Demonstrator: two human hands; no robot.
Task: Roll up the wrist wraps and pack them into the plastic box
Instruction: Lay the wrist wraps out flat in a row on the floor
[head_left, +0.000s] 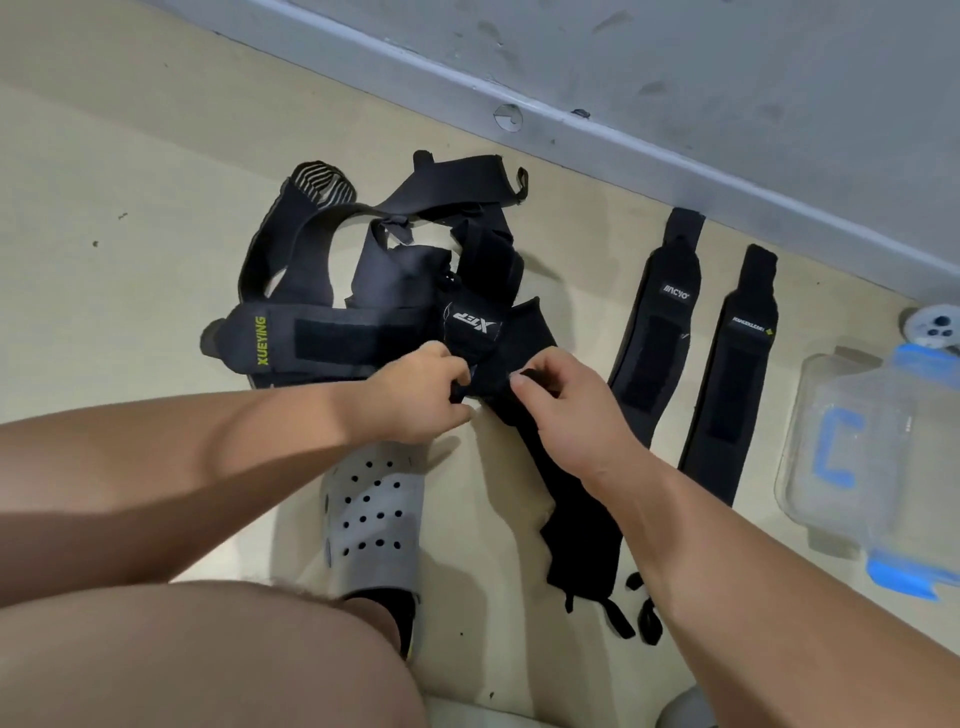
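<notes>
A tangled heap of black wrist wraps (363, 270) lies on the beige floor, one marked XUEYING (291, 340), one marked XTEP (472, 327). My left hand (415, 392) and my right hand (566, 402) both pinch the end of one black wrap (576, 530), which trails down toward me. Two more black wraps lie flat and straight to the right: one (660, 332) and another (732, 374). The clear plastic box (831, 452) with blue clips stands at the far right.
A grey wall and skirting (623, 119) run diagonally behind the heap. My grey perforated clog (371, 514) rests on the floor below my left hand. A small white round object (932, 325) sits beyond the box. My knee fills the lower left.
</notes>
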